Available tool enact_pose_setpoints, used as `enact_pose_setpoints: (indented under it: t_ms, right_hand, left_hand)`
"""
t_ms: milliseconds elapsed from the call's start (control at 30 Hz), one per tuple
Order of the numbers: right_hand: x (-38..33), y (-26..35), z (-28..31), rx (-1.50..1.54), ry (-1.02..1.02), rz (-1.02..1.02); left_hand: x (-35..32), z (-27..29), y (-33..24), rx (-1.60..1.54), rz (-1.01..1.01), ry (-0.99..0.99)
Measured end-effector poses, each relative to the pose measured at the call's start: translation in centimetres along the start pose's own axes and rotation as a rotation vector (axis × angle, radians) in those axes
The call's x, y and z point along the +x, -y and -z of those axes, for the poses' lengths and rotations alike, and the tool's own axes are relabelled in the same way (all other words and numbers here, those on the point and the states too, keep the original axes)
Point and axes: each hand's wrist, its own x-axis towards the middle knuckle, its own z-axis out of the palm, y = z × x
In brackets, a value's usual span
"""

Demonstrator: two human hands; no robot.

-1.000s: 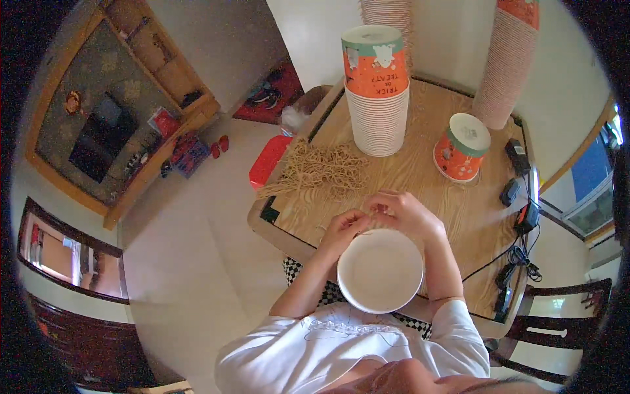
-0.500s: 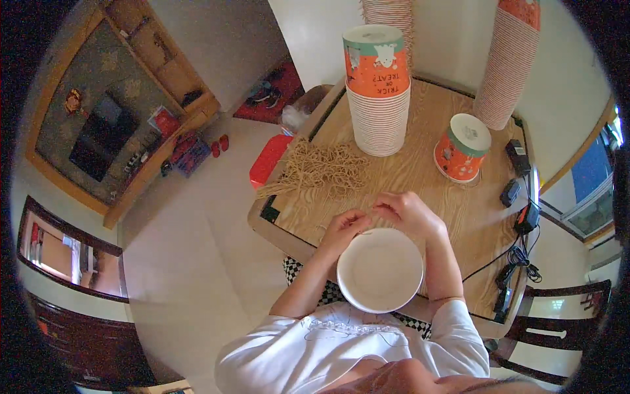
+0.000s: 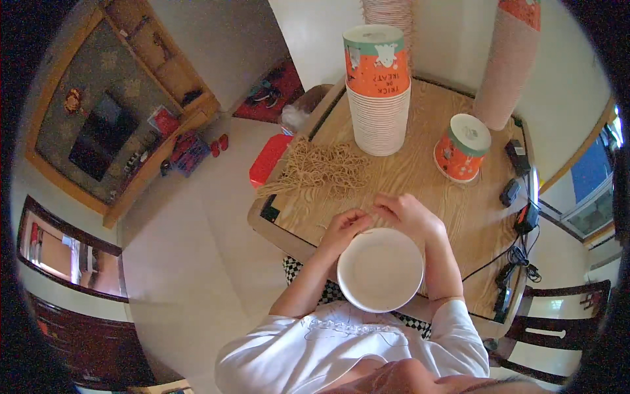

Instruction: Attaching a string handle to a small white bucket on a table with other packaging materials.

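A white paper bucket [image 3: 380,269] stands in front of me with its round opening facing up. My left hand [image 3: 344,228] and my right hand [image 3: 405,213] meet just beyond its far rim, fingers pinched on a thin tan string [image 3: 367,220] stretched between them. A loose heap of the same tan strings [image 3: 321,172] lies on the wooden table [image 3: 420,177] to the left. Behind it rises a tall stack of orange-and-white paper buckets [image 3: 377,88]. A single orange bucket with a white lid [image 3: 461,147] stands to the right.
Two more tall stacks of buckets [image 3: 508,59] stand at the table's far edge. Black chargers and cables [image 3: 518,197] lie along the right edge. A red stool [image 3: 268,159] sits by the table's left side, and a dark chair [image 3: 558,328] at lower right.
Both hands have shifted slightly at the bucket's far rim; otherwise nothing has visibly moved.
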Motion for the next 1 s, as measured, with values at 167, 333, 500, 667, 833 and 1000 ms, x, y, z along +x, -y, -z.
enact_pose_setpoints:
  t_ms: [167,333,500,667,833,1000]
  right_hand:
    - [-0.2,0.6,0.6,0.044,0.065,-0.014]
    - [-0.4,0.8,1.2,0.079,0.097,-0.045]
    - [-0.6,0.8,1.2,0.054,0.04,-0.003]
    - [-0.5,0.5,1.1,-0.004,0.044,0.013]
    - [-0.5,0.2,0.9,-0.033,0.009,0.008]
    - [-0.3,0.4,1.0,0.038,0.035,-0.067]
  left_hand:
    - [0.0,0.2,0.1,-0.002,0.033,0.016]
    - [-0.1,-0.3,-0.6,-0.026,0.082,-0.012]
    - [0.1,-0.3,-0.2,0.0,0.05,-0.007]
    - [0.3,-0.1,0.1,0.062,0.006,0.023]
    - [0.1,-0.5,-0.5,0.028,0.055,0.013]
    - [0.1,-0.2,-0.2,0.006,0.055,0.023]
